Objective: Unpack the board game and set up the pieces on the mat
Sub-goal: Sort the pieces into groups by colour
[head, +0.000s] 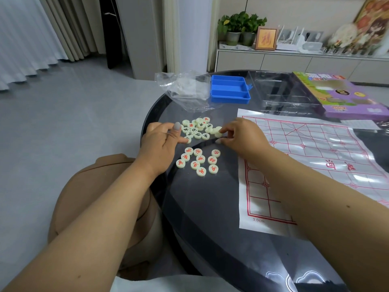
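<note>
Cream round game pieces lie on the dark glass table (210,207) in two groups. The far pile (196,128) mixes black-lettered, red-lettered and face-down discs. The near group (199,161) shows only red characters, face up. My left hand (162,142) rests at the far pile's left edge, fingers curled, one fingertip touching a disc. My right hand (240,137) pinches a face-down piece (218,134) at the pile's right side. The white mat (315,157) with a red grid lies flat to the right, with no pieces on it.
An open blue plastic case (230,89) and a crumpled clear bag (185,89) sit behind the pieces. A clear plastic insert tray (284,91) and the purple game box (345,95) lie at the back right. The table's rounded edge runs beside my knee.
</note>
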